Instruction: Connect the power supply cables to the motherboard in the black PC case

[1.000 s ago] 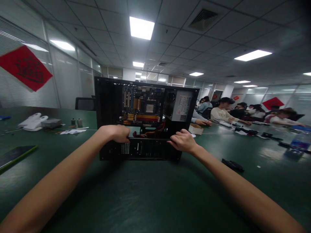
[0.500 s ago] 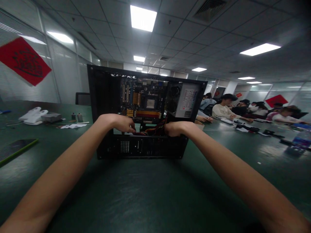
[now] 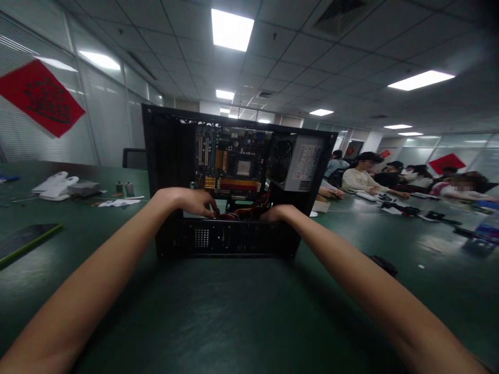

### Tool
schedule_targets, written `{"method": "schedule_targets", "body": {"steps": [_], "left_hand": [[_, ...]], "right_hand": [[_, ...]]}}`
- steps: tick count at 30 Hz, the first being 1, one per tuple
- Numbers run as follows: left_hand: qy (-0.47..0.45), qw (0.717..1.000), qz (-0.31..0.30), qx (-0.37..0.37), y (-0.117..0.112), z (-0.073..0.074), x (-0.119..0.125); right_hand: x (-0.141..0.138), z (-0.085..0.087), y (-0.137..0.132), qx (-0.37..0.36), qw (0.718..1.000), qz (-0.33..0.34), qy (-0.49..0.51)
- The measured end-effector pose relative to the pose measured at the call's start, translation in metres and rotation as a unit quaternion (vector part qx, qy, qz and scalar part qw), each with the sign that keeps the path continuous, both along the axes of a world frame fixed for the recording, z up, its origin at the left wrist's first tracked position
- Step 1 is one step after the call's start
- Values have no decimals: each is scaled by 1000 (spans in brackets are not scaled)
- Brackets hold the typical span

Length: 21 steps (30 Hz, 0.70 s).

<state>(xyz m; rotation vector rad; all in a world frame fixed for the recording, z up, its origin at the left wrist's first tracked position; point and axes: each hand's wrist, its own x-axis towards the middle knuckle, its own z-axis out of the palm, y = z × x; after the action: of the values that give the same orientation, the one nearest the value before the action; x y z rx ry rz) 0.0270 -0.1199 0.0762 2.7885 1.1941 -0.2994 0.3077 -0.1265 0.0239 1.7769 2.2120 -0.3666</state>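
An open black computer case [image 3: 167,156] stands on the green table [image 3: 234,311] in front of me. Inside it are a blue motherboard [image 3: 230,161] and a grey power supply [image 3: 302,169]. Red and yellow cables [image 3: 249,212] lie along its lower edge. My left hand [image 3: 191,201] reaches over the near rim, its fingers curled down by the cables. My right hand [image 3: 278,212] rests on the rim on the other side of the cables. Its fingers go inside the case and are hidden.
A dark flat device with a green edge [image 3: 27,240] lies at the left. White objects [image 3: 54,186], two small bottles [image 3: 122,187] and papers [image 3: 117,202] sit at the back left. A black object [image 3: 384,264] lies to the right. Several people [image 3: 362,174] sit at the far right.
Both hands have moved from gripping the case's front rim to reaching over it into the cable area. The case looks closer and more upright.
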Motion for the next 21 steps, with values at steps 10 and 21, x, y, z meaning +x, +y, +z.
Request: {"method": "schedule_targets", "body": {"steps": [10, 21], "left_hand": [[-19, 999, -18, 17, 21, -20, 7], [-87, 991, -53, 82, 20, -16, 5]], "right_hand": [[-15, 17, -1, 7, 968, 128, 214], [-25, 35, -35, 89, 923, 124, 354]]}}
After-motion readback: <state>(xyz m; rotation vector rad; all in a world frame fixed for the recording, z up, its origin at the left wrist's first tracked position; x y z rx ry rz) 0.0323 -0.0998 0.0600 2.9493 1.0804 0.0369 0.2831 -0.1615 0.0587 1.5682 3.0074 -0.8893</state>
